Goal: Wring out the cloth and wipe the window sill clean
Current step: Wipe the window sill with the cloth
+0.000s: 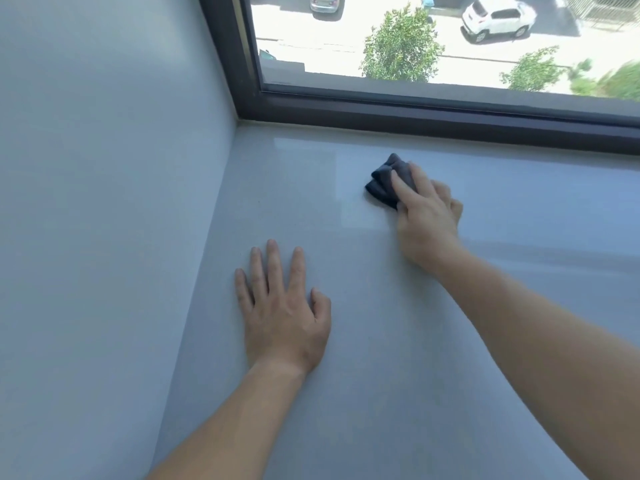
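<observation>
The dark cloth [382, 184] lies bunched on the window sill [398, 382], towards the back, near the dark window frame [415, 114] but not touching it. The right hand [427, 220] sits on top of the cloth's near side, knuckles raised. Its forefinger lies along the top of the cloth and the other fingers are bent down round the fabric, holding it against the sill. The thumb is hidden from here. The right forearm reaches in long from the lower right, bare and nearly straight.

The left hand [282, 313] rests palm down on the sill, nearer the front and well apart from the cloth, its fingers straight and slightly spread, holding nothing. It lies close to the side wall [104, 202] where the sill meets it.

Through the glass, down below, stand a leafy tree [401, 46] and a white car [497, 17] in bright sun.
</observation>
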{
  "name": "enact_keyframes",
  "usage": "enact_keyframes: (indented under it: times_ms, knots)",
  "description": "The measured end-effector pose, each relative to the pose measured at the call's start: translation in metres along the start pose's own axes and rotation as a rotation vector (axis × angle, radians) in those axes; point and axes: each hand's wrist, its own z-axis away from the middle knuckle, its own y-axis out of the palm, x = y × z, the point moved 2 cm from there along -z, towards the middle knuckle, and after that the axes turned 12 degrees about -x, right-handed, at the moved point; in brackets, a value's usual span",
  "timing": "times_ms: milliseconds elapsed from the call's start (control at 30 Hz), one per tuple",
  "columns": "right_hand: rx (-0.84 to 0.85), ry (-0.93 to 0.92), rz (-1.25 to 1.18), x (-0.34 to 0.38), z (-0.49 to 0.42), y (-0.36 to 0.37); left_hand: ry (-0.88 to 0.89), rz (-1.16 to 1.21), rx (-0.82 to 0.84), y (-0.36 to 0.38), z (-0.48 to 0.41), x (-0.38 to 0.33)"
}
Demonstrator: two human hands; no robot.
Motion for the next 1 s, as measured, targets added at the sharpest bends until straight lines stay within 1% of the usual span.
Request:
enact_keyframes:
  times_ms: [33,67,100,133,200,233,267,300,400,433,467,533,600,633,667,700,767,800,833,867,933,1000]
  knots:
    - [-0.031,0.079,-0.002,0.009,0.001,0.001,-0.005,0.005,0.004,0.000,0.000,0.000]
    - [-0.039,0.075,0.000,0.021,0.009,0.003,-0.011,0.015,0.000,0.000,0.000,0.000]
    - [-0.030,-0.009,0.003,0.035,0.022,0.008,-0.019,0.030,-0.011,0.000,-0.001,0.000]
    - [-0.007,-0.133,-0.001,0.046,0.038,0.011,-0.027,0.051,-0.027,-0.001,-0.001,0.000]
    - [0.057,-0.339,-0.042,0.052,0.064,0.010,-0.049,0.115,-0.054,0.000,0.000,0.000]
    - [0.079,-0.404,-0.042,0.047,0.063,0.006,-0.066,0.154,-0.069,0.000,0.001,0.001]
    - [0.089,-0.416,-0.022,0.037,0.056,0.001,-0.085,0.194,-0.084,-0.001,0.002,0.002]
    - [0.087,-0.359,0.010,0.027,0.046,-0.001,-0.101,0.233,-0.097,-0.002,0.002,0.003]
    - [-0.008,0.042,0.021,0.018,0.039,-0.003,-0.086,0.286,-0.088,-0.009,0.005,0.007]
    - [-0.032,0.102,0.004,0.027,0.049,-0.003,-0.053,0.265,-0.083,-0.012,0.007,0.009]
    - [-0.044,0.068,-0.011,0.038,0.065,0.000,-0.018,0.232,-0.084,-0.016,0.010,0.012]
    - [-0.025,-0.164,-0.057,0.055,0.104,0.004,0.025,0.165,-0.082,-0.022,0.019,0.022]
    - [0.016,-0.357,-0.099,0.047,0.123,0.000,0.045,0.113,-0.054,-0.022,0.029,0.031]
    - [0.017,-0.412,-0.095,0.036,0.117,-0.004,0.062,0.093,-0.038,-0.021,0.035,0.035]
    - [0.020,-0.402,-0.074,0.025,0.108,-0.006,0.085,0.075,-0.025,-0.020,0.039,0.037]
    - [0.007,-0.324,-0.044,0.017,0.097,-0.007,0.103,0.062,-0.019,-0.018,0.041,0.039]
    - [-0.037,-0.035,-0.036,0.014,0.084,-0.006,0.105,0.049,-0.008,-0.015,0.042,0.040]
    - [-0.068,0.077,-0.045,0.022,0.088,-0.005,0.101,0.044,-0.005,-0.014,0.041,0.039]
    - [-0.090,0.108,-0.046,0.034,0.100,-0.003,0.099,0.042,-0.007,-0.015,0.040,0.039]
    - [-0.095,0.053,-0.053,0.046,0.117,-0.001,0.097,0.044,-0.010,-0.015,0.040,0.038]
    - [-0.038,-0.171,-0.068,0.060,0.155,0.000,0.098,0.053,-0.005,-0.016,0.039,0.038]
    - [0.034,-0.347,-0.078,0.049,0.165,-0.005,0.096,0.056,0.003,-0.016,0.040,0.039]
